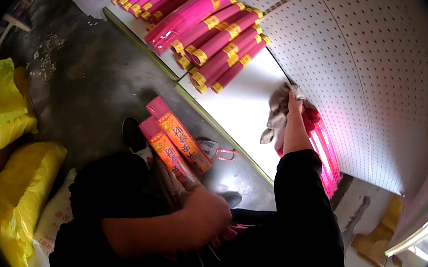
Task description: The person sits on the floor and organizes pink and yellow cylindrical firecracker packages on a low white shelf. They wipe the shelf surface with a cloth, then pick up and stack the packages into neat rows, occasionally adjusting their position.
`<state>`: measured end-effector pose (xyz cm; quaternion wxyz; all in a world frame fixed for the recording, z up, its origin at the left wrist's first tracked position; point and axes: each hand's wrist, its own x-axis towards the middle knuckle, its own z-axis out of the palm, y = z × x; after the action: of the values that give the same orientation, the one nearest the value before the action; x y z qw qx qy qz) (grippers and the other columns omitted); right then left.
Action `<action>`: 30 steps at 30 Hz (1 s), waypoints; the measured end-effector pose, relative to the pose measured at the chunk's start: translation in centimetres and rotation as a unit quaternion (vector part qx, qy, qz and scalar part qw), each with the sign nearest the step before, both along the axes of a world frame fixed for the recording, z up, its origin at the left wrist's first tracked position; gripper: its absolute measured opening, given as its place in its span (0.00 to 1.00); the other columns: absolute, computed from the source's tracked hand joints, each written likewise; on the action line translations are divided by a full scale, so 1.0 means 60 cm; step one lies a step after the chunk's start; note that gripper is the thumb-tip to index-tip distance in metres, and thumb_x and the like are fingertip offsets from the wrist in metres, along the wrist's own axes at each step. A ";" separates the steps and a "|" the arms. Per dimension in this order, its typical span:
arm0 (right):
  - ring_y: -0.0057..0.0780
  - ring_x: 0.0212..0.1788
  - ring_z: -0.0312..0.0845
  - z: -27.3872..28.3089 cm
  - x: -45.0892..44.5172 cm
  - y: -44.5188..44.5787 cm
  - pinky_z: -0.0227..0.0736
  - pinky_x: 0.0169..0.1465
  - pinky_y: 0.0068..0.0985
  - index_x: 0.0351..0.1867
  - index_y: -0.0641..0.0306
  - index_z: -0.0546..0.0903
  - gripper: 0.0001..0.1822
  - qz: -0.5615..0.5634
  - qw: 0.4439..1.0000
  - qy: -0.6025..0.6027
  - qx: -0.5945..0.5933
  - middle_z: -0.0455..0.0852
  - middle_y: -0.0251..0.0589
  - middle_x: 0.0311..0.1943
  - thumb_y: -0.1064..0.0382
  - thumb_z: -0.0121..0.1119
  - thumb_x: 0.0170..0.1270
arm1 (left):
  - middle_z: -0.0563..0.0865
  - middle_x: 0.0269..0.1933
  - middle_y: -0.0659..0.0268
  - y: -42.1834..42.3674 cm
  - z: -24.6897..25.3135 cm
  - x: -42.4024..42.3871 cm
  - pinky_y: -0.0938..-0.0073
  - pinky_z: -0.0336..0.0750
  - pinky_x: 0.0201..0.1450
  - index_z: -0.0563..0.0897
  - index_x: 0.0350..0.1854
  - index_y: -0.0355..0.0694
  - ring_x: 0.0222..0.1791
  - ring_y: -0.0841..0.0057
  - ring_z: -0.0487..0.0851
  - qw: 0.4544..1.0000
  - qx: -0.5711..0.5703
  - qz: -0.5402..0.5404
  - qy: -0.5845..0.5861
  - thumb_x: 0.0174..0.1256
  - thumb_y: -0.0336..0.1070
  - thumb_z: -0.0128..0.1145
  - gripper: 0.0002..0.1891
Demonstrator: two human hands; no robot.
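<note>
My right hand grips a crumpled grey-brown cloth against the white metal shelf, close to the perforated back panel. Just below it, partly hidden by my forearm, lies a bundle of glossy pink-red packs. My left hand is blurred in front of my body, its fingers curled. It is nearest the lower end of two flat packs with orange printed labels, lying side by side above the floor. Whether it touches them I cannot tell.
Pink cylindrical packs with yellow bands are stacked on the shelf's far part, with a larger pink wrapped bundle among them. Yellow plastic sacks and a white woven sack stand at left. A red loop lies on the concrete floor.
</note>
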<state>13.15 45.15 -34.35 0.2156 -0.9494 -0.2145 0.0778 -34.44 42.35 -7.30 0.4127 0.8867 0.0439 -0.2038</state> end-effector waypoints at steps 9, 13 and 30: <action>0.41 0.64 0.49 0.006 -0.129 0.192 0.49 0.65 0.31 0.60 0.67 0.58 0.38 0.083 0.985 -0.031 -0.146 0.56 0.47 0.62 0.45 0.49 0.50 | 0.80 0.27 0.62 0.008 -0.009 0.006 0.70 0.72 0.27 0.79 0.26 0.39 0.29 0.67 0.81 0.999 -0.011 0.036 0.005 0.50 0.34 0.51 0.06; 0.43 0.63 0.52 0.027 -0.162 0.250 0.48 0.65 0.31 0.58 0.68 0.62 0.33 0.279 0.952 -0.045 -0.113 0.57 0.51 0.61 0.54 0.49 0.48 | 0.80 0.27 0.62 0.008 -0.013 0.007 0.70 0.71 0.28 0.79 0.26 0.40 0.29 0.67 0.81 1.000 -0.012 0.022 0.018 0.50 0.36 0.52 0.07; 0.41 0.67 0.43 0.025 -0.332 0.043 0.43 0.65 0.43 0.60 0.55 0.62 0.35 0.415 0.901 -0.052 -0.118 0.50 0.34 0.66 0.55 0.55 0.47 | 0.81 0.29 0.61 -0.019 -0.006 0.014 0.67 0.74 0.28 0.80 0.27 0.41 0.30 0.67 0.81 0.998 0.058 0.010 -0.011 0.48 0.34 0.52 0.06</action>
<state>-6.78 47.72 -32.88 0.0389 -0.7953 -0.5895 0.1358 -33.61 41.19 -7.68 0.3632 0.9107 0.0602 -0.1872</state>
